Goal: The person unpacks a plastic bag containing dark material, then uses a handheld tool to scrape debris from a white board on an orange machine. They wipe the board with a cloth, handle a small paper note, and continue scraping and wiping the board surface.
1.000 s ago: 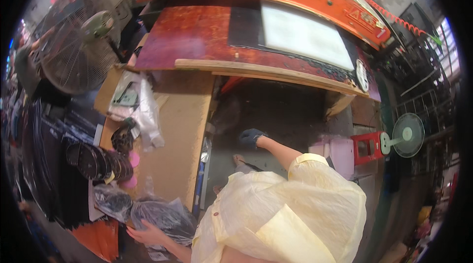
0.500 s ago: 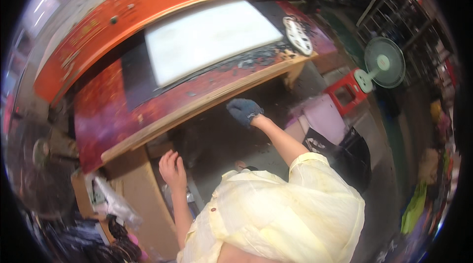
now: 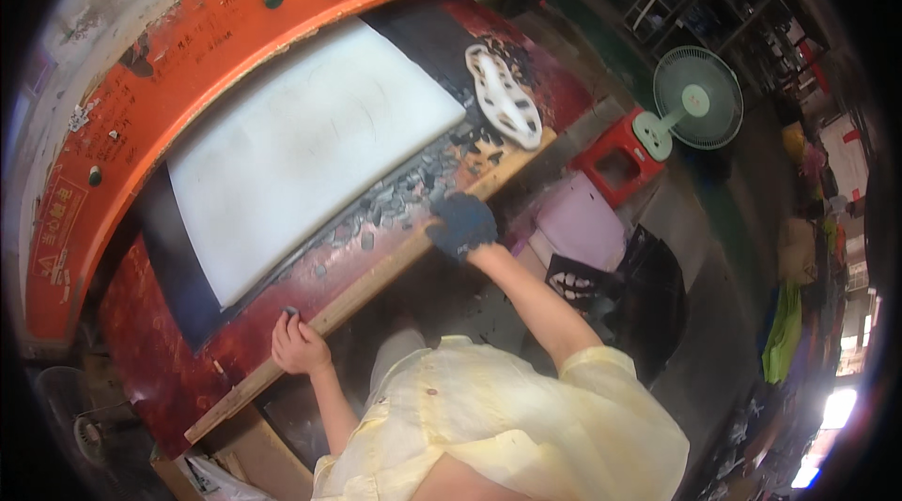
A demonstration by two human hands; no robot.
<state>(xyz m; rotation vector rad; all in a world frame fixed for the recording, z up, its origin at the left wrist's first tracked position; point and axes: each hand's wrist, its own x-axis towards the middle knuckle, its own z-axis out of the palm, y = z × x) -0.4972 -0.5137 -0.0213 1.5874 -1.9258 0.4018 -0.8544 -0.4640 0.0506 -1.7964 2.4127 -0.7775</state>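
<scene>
Left hand (image 3: 299, 351), 1, bare: held at the wooden strip (image 3: 376, 277) along the near edge; a small dark piece (image 3: 291, 311) is apparently pinched in its closed fingertips, a grip presumably suited to something so slight.
Right hand (image 3: 462, 227), 1, gloved: placed over the strip, farther right, near the dark scraps (image 3: 404, 191); whether anything is gripped cannot be told. The glove is probably worn against rough edges.
White slab (image 3: 310, 154), 1: laid over dark sheeting (image 3: 178, 262) on the red table (image 3: 141, 351), perhaps as a flat working surface.
White slotted sole shape (image 3: 498, 91), 1: set right of the slab, seemingly kept within reach.
</scene>
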